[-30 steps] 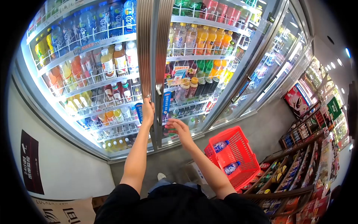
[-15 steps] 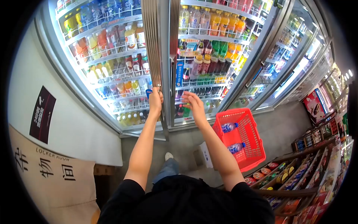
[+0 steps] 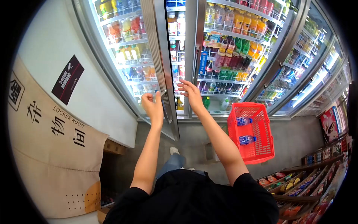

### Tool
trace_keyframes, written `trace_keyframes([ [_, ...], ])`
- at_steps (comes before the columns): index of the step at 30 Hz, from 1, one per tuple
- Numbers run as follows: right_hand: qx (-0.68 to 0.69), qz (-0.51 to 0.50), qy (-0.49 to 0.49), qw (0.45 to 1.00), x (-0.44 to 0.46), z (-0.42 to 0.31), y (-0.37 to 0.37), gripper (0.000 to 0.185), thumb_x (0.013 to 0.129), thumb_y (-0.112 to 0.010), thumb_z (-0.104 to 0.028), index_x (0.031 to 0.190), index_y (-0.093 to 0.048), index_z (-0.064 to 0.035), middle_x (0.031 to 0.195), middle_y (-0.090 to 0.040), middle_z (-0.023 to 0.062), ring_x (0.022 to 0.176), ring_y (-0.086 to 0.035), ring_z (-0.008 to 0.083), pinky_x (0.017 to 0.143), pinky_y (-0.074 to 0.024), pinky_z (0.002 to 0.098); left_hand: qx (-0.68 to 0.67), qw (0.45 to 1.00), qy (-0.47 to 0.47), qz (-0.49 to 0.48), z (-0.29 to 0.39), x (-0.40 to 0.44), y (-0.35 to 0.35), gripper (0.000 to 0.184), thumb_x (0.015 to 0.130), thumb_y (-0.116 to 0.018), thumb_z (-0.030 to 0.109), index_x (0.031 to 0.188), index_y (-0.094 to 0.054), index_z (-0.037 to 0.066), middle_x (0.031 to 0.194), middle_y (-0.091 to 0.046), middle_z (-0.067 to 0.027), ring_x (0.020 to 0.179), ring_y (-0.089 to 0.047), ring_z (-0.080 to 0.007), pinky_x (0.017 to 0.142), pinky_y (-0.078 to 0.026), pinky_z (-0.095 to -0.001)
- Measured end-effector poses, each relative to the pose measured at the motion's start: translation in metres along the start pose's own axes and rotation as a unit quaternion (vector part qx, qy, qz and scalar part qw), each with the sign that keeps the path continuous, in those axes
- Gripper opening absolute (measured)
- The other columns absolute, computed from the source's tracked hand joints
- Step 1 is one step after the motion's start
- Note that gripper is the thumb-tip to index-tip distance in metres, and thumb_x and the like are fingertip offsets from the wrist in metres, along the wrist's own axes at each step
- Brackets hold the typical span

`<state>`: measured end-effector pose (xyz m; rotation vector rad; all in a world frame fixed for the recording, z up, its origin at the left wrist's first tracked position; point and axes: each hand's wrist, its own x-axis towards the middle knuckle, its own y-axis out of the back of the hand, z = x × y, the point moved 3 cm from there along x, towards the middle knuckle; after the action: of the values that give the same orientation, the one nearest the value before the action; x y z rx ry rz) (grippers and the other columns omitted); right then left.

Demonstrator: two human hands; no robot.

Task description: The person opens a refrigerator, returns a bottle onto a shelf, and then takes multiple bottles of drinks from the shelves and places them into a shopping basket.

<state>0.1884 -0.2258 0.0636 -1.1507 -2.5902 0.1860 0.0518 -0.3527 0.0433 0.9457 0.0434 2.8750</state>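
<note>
My left hand [image 3: 152, 108] is closed at the handle [image 3: 163, 94] of a glass fridge door [image 3: 158, 44], thumb upward. The handle is mostly hidden by the hand. The door stands partly open, with bottles showing through the gap beside its edge. My right hand [image 3: 192, 96] is raised to the right of that gap, in front of the frame between the doors. It is empty, with its fingers spread and slightly bent. Below and right of it, a red shopping basket [image 3: 271, 149] holds two clear bottles with blue labels [image 3: 244, 121].
Shelves of bottled drinks [image 3: 238, 22] fill the fridges ahead. More fridge doors [image 3: 289, 67] run off to the right. A snack rack [image 3: 298, 186] stands at lower right. A beige cloth curtain [image 3: 56, 164] and white wall [image 3: 48, 41] are on the left.
The fridge door has swung further out toward me, widening the gap at its edge. My left hand has moved with it. My view has turned left; my right hand stays raised.
</note>
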Motion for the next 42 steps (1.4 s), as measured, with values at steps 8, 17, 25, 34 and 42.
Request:
trace_keyframes([
  [8, 0.029, 0.013, 0.014, 0.999, 0.010, 0.001, -0.015, 0.038, 0.098, -0.043, -0.020, 0.129, -0.057, -0.0030, 0.113, -0.065, 0.0091, 0.105, -0.061, 0.0159, 0.089, -0.0473, 0.0303, -0.297, 0.885, 0.137, -0.331, 0.097, 0.002, -0.017, 0.019, 0.100, -0.051, 0.021, 0.101, -0.059, 0.003, 0.080, -0.061, -0.0021, 0.071, -0.058, -0.0083, 0.061, -0.044, -0.0218],
  [17, 0.006, 0.075, -0.016, 0.997, 0.007, -0.007, 0.001, 0.040, 0.099, -0.041, -0.025, 0.130, -0.055, -0.0046, 0.122, -0.063, 0.0102, 0.108, -0.060, 0.0183, 0.092, -0.0457, 0.0329, -0.331, 0.890, 0.219, -0.225, 0.035, 0.036, -0.109, 0.031, 0.099, -0.043, 0.039, 0.113, -0.047, 0.011, 0.094, -0.043, -0.0001, 0.082, -0.040, -0.0104, 0.071, -0.038, -0.0251],
  [25, -0.005, 0.076, -0.011, 0.997, 0.002, -0.013, 0.004, 0.039, 0.099, -0.041, -0.024, 0.130, -0.055, -0.0047, 0.120, -0.063, 0.0096, 0.109, -0.059, 0.0174, 0.091, -0.0459, 0.0319, -0.335, 0.894, 0.252, -0.156, 0.054, 0.024, -0.078, 0.055, 0.104, -0.032, 0.040, 0.132, -0.045, -0.005, 0.133, -0.050, -0.0149, 0.123, -0.045, -0.0223, 0.104, -0.031, -0.0324],
  [34, 0.006, 0.003, 0.001, 1.000, 0.011, -0.014, -0.017, 0.040, 0.099, -0.041, -0.023, 0.131, -0.054, -0.0041, 0.120, -0.064, 0.0101, 0.107, -0.059, 0.0180, 0.092, -0.0458, 0.0320, -0.272, 0.949, 0.161, -0.002, 0.062, 0.031, 0.004, 0.016, 0.098, -0.045, 0.017, 0.102, -0.048, 0.002, 0.099, -0.048, -0.0066, 0.095, -0.046, -0.0161, 0.091, -0.037, -0.0297],
  [42, 0.029, -0.032, -0.019, 0.999, 0.035, -0.010, -0.022, 0.039, 0.099, -0.043, -0.023, 0.131, -0.054, -0.0033, 0.120, -0.063, 0.0113, 0.108, -0.060, 0.0180, 0.091, -0.0471, 0.0335, -0.150, 0.958, 0.123, 0.213, 0.019, 0.072, 0.078, 0.010, 0.093, -0.047, 0.013, 0.094, -0.047, 0.003, 0.094, -0.046, -0.0047, 0.092, -0.044, -0.0168, 0.090, -0.037, -0.0312],
])
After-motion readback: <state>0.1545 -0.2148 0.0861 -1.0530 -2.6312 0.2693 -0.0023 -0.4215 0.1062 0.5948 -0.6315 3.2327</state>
